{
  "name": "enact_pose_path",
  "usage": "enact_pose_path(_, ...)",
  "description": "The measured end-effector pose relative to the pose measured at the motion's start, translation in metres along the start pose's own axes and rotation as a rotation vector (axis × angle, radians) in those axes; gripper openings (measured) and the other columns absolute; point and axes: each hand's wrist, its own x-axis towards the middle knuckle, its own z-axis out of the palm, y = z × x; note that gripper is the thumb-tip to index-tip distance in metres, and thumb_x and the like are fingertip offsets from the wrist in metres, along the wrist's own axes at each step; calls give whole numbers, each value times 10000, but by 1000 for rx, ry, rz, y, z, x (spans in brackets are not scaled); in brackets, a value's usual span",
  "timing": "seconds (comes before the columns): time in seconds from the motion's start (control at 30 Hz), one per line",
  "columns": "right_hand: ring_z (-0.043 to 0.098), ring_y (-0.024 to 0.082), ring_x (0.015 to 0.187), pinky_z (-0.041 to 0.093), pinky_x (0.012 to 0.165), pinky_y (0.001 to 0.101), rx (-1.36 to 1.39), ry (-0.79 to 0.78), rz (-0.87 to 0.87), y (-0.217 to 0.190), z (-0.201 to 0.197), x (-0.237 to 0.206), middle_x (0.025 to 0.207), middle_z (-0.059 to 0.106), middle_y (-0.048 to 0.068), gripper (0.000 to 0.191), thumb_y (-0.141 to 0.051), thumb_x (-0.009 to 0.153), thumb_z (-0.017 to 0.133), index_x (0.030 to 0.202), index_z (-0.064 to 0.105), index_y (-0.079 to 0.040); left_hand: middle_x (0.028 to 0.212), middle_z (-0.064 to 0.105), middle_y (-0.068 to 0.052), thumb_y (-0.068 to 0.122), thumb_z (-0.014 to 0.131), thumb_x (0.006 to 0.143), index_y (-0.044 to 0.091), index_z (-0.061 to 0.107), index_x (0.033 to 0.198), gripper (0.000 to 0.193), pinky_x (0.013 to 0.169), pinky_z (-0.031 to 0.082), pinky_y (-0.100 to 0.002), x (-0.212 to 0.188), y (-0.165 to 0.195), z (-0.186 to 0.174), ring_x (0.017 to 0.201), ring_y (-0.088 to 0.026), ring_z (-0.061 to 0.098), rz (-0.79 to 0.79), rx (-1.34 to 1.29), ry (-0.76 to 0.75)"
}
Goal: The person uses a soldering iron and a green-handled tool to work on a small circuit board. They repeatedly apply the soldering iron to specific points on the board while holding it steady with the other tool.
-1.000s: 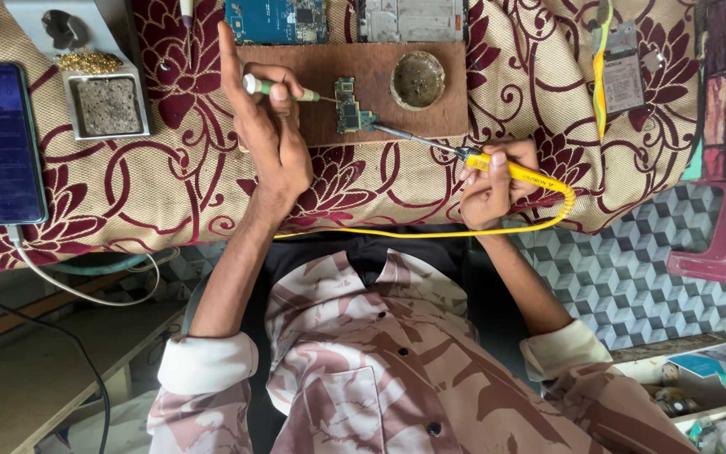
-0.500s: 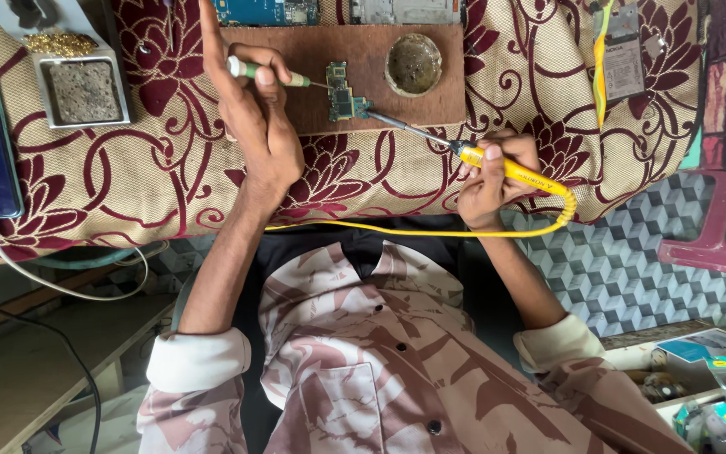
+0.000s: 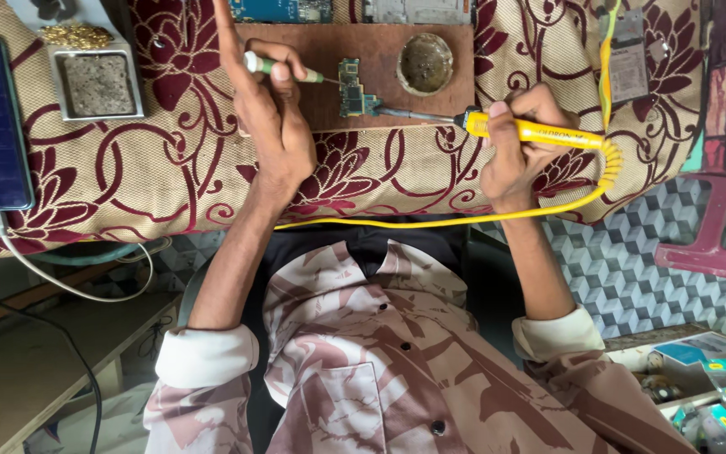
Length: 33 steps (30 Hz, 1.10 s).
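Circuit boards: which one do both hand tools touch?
The small green board on the brown wooden slab; the blue board and grey board lie beyond it, untouched.

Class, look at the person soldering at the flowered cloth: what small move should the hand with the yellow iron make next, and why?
Probably ease the yellow-handled soldering iron in the right hand slightly further onto the small green circuit board. Its tip already lies at the board's lower edge, while the left hand pins the board with a green-handled tool.
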Motion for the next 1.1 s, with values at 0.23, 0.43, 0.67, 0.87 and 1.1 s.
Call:
enact_pose_path(0.23,382,93,469,285,448,268,-271,-138,-158,-36,11,21,599,414,-5,311,35,954,646,732,439,-29,944,610,-71,227,368,1274,181,68,1670,498,751,530,-265,-1,0,1,795,-121,579,-18,-26,2)
enact_pose_path(0.43,422,97,534,334,483,258,-183,-161,-84,-48,28,31,683,435,21,302,68,1002,616,783,420,-3,936,607,-68,245,368,1268,162,80,1698,525,793,550,-271,-1,6,1,832,-123,608,-26,-9,1)
enact_pose_path(0.67,375,131,601,356,558,293,-219,-51,-151,-36,35,36,777,433,102,308,78,1068,598,982,302,70,926,621,-60,271,380,1272,148,79,1667,512,737,510,-249,-1,10,1,790,-111,588,-67,-7,1)
enact_pose_path(0.87,380,98,564,294,544,276,-166,-81,0,-42,34,19,682,449,42,293,-21,1121,615,900,424,-20,904,629,-52,296,375,1262,166,91,1691,531,740,529,-242,-4,14,2,794,-96,601,-65,16,14)
enact_pose_path(1.1,377,81,504,277,515,273,-379,-93,72,-65,25,17,608,429,12,377,-119,1097,677,820,437,-30,872,647,-55,312,389,1219,130,96,1673,571,642,499,-226,-10,16,3,738,-84,609,-129,-19,14)
